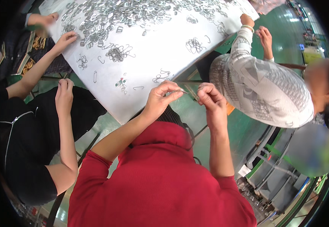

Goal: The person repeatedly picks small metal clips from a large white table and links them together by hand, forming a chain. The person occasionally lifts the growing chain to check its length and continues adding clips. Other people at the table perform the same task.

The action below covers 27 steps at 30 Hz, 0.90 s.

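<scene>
Both my hands are raised in front of my body, off the table's near corner. My left hand [160, 99] pinches a small shiny metal piece [183, 91] between thumb and fingertips; its exact kind is too small to tell. A short way to the right, my right hand [213, 99] is closed around a thin bent wire piece [192, 92] that reaches toward the left hand. Just beyond my left hand, a few bent wire hooks [161, 75] lie on the white table [111, 89]. A single wire hook [138, 87] lies nearby, beside small red, green and clear bits [121, 82].
A large heap of small metal buckles [115, 19] covers the table's far part. Piles of wire hooks [117, 53] [194, 45] lie nearer. A person in black [28, 143] sits on the left, another in a patterned white sweater [259, 87] on the right. More hands work at the far left.
</scene>
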Each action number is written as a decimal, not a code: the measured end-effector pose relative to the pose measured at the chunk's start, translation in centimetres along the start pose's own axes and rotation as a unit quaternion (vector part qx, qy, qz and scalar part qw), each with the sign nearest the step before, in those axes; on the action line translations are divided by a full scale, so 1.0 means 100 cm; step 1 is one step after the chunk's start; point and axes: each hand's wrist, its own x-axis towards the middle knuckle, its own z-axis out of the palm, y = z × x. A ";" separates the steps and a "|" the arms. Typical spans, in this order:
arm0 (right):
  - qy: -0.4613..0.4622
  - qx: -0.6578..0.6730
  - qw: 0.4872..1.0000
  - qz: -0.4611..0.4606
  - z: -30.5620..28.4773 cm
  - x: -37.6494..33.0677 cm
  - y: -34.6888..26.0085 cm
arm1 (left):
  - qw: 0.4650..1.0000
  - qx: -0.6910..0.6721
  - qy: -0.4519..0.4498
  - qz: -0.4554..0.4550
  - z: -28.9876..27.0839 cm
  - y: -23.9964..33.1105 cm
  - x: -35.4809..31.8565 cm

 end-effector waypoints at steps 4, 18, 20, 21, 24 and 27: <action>0.039 -0.038 0.998 -0.014 0.011 -0.016 0.013 | 0.999 -0.040 0.005 -0.028 0.006 0.002 0.000; 0.071 -0.034 0.992 -0.100 0.008 0.003 0.036 | 0.998 -0.054 0.004 -0.018 0.013 -0.010 0.016; 0.085 -0.036 0.988 -0.124 0.009 0.008 0.033 | 0.999 -0.032 -0.013 0.001 0.011 -0.013 0.020; 0.095 -0.038 0.985 -0.137 0.010 0.009 0.030 | 1.000 -0.018 -0.020 0.011 0.010 -0.015 0.022; 0.116 -0.087 0.977 -0.157 0.007 0.008 0.032 | 0.989 0.117 -0.036 0.081 0.006 -0.003 0.033; 0.115 -0.116 0.973 -0.166 0.005 0.006 0.030 | 0.949 0.284 0.053 0.124 -0.026 0.001 0.066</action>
